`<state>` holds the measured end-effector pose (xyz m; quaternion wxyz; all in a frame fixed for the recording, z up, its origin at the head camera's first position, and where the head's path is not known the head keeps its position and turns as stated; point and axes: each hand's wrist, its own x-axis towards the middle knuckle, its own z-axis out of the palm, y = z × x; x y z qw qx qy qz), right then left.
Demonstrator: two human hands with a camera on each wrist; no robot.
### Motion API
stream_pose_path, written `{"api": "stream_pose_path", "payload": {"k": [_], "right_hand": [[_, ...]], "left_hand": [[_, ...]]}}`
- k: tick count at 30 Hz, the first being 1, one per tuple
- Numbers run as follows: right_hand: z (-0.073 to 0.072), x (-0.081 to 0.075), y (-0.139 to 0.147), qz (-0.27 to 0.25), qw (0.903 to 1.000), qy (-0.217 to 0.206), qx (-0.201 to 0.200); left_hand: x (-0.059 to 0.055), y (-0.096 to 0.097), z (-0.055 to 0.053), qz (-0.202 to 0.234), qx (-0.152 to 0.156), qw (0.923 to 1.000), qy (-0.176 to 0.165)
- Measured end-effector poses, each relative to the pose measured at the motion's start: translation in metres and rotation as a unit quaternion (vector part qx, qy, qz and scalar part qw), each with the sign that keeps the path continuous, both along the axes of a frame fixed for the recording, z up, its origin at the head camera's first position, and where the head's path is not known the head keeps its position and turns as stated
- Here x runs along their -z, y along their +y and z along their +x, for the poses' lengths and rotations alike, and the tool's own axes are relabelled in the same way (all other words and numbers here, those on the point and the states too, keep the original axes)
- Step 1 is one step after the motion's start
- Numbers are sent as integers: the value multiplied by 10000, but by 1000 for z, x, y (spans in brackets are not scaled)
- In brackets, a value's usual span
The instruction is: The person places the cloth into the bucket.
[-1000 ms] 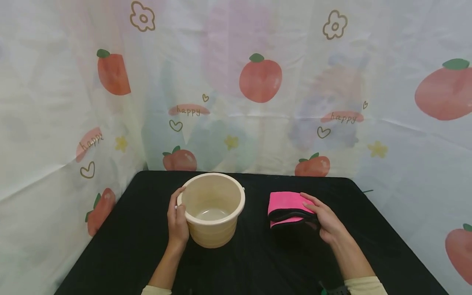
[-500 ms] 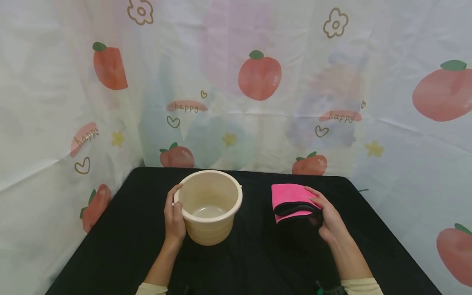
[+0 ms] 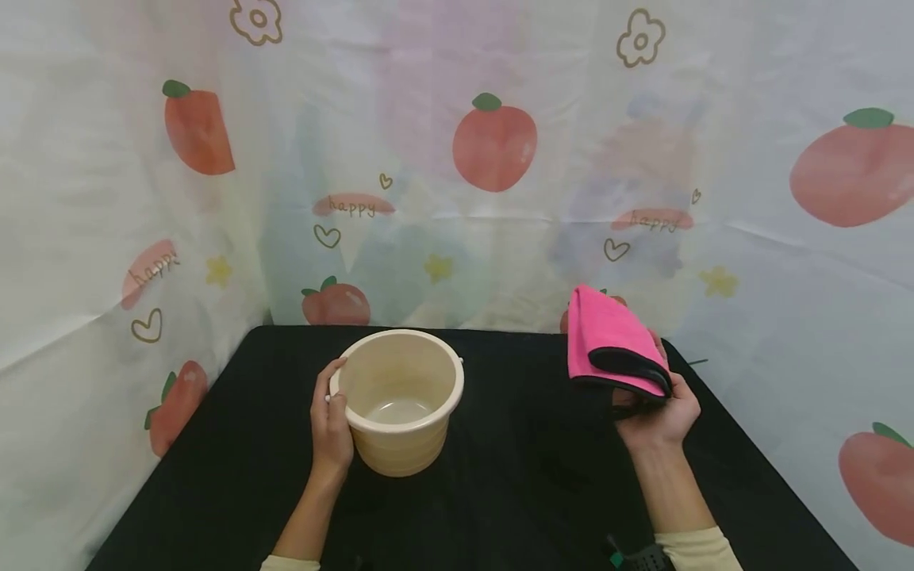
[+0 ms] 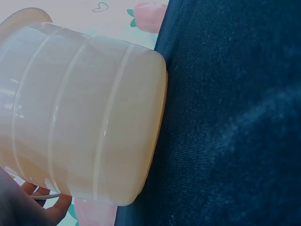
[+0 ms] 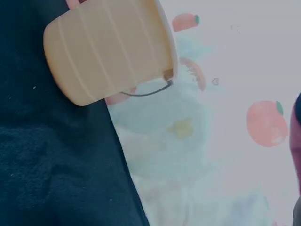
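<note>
A cream plastic bucket [image 3: 403, 454] stands upright on the black tabletop, its inside bare down to the bottom. My left hand [image 3: 330, 424] grips its left side near the rim, fingers along the outer wall; in the left wrist view the fingertips [image 4: 59, 209] show beside the ribbed wall. To the right, above the table, my right hand [image 3: 664, 416] holds a folded pink cloth [image 3: 610, 329] with black edging. The palm is turned up under the cloth, which hides part of the fingers. Only a sliver of the cloth [image 5: 295, 148] enters the right wrist view.
A thin bucket handle [image 5: 148, 94] hangs on the bucket's far side. The black-covered table [image 3: 514, 492] reaches back to a pale curtain [image 3: 428, 103] printed with fruit, which also lines both sides. A dark strap-like item [image 3: 643, 557] lies by the right sleeve.
My right hand has raised the pink cloth and moved it to the right, turning so the palm faces more upward. The left hand keeps its grip on the bucket, which has stayed in place.
</note>
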<state>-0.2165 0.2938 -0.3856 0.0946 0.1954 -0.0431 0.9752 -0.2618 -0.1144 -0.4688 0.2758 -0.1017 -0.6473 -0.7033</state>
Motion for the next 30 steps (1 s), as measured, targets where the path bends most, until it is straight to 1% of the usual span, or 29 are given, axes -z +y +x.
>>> {"api": "stream_pose_path", "payload": {"k": [3,7,10,13,16,19,24,28,30], "right_hand": [[0,-4,0,-279,9992,228,-143],[0,-9,-1,-402,9980,333,-352],[-2,-14,-8,-460,9972,388,-450],[-5,-21,-20,-427,9963,501,-544],[-6,-26,-32,-402,9942,675,-731],[-7,-29,-43,-395,9915,836,-915],[-11,-35,-59,-336,9875,1113,-1063],[-15,-39,-69,-409,9843,1195,-1230],[-16,-39,-73,-418,9855,1093,-1230]], "left_hand": [[0,-3,0,-10,11,10000,8],[1,-4,1,-7,12,10000,-45],[0,-4,1,-23,-29,10000,-65],[0,-3,-1,-64,-65,9999,-54],[0,-3,-3,-64,-47,10000,-30],[0,-3,-3,-72,-29,10000,-33],[0,-4,-2,-115,-32,9999,-18],[-1,-3,-2,-109,-15,9999,-24],[0,-3,-3,-92,-10,10000,-31]]}}
